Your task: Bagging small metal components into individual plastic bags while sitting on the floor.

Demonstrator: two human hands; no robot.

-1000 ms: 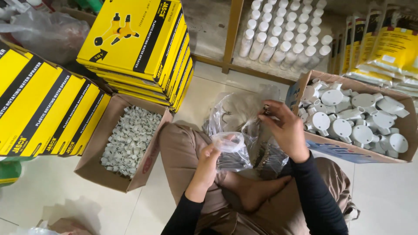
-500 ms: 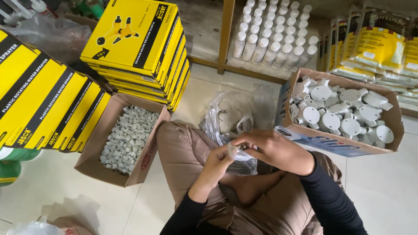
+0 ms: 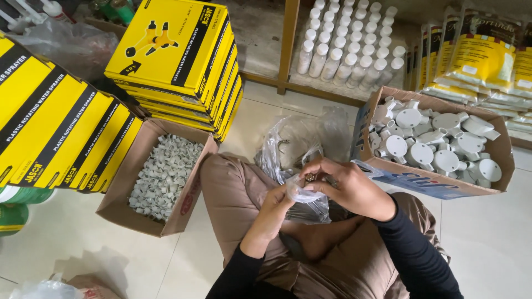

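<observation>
I sit cross-legged on the floor in brown trousers. My left hand (image 3: 272, 215) and my right hand (image 3: 348, 187) meet over my lap, both gripping a small clear plastic bag (image 3: 308, 201) that holds small dark parts. The right hand pinches the top of the bag; the left holds its side from below. A larger crumpled clear plastic bag (image 3: 302, 143) lies on the floor just beyond my knees.
An open cardboard box of small white clips (image 3: 158, 176) stands at my left knee. A cardboard box of white round junction boxes (image 3: 438, 145) sits to the right. Stacks of yellow-and-black flat boxes (image 3: 180, 61) rise at left. White bottles (image 3: 349, 41) fill a wooden shelf behind.
My right hand has come down from beside the junction box carton to my lap and joined the left hand on the small bag. The view has drifted slightly.
</observation>
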